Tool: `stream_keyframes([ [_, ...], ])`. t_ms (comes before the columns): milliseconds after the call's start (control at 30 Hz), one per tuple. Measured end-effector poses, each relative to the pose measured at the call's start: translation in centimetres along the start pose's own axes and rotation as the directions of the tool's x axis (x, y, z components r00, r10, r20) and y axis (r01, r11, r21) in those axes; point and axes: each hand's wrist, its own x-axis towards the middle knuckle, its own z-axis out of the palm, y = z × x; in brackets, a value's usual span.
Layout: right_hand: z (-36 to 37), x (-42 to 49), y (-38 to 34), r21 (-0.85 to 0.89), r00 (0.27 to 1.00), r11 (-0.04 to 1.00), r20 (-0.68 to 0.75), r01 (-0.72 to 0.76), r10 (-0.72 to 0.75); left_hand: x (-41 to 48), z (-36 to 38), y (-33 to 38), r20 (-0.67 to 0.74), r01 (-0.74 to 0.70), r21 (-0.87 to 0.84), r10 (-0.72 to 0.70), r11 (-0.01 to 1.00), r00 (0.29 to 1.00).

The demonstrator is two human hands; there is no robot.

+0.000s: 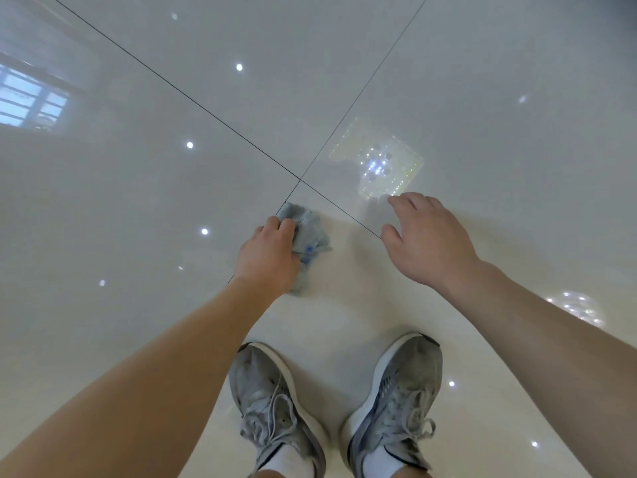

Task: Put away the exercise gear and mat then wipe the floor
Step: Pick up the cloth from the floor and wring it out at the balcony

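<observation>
Pressing down on a crumpled grey-blue cloth [306,236], the left hand [267,258] has its fingers curled over the fabric and holds it against the glossy white tiled floor [138,201]. The cloth lies just below the crossing of two dark grout lines [300,180], at about 11 o'clock from the shoes, and part of it shows at 12 and 3 o'clock of the knuckles while the rest is hidden under the palm. A small blue mark shows on the fabric near the thumb side.

Away at 3 o'clock from the cloth, the right hand [429,239] is spread wide with fingers apart and nothing in it; whether the fingertips touch the tile or hover just above cannot be told. Both forearms are bare.

At 6 o'clock stand two grey laced trainers [396,401] with white soles and white socks, toes pointing toward the hands. Reflections of ceiling lights dot the floor, and a barred window [32,105] is mirrored at 9 o'clock near the frame edge.
</observation>
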Motion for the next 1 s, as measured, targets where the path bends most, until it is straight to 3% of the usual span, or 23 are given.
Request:
stream_keyframes([
  [467, -8.0, -6.6, -3.7, -0.019, 1.000, 1.000, -0.017, 0.012, -0.012, -7.7, -11.6, 1.5, -0.051, 0.024, -0.076, -0.028, 0.997, 0.998],
  [1000, -27.0, -20.1, -8.3, -0.025, 0.994, 0.998, -0.100, 0.051, -0.053, -21.7, -32.6, 8.2, -0.199, -0.026, -0.073, 0.011, 0.997, 0.980],
])
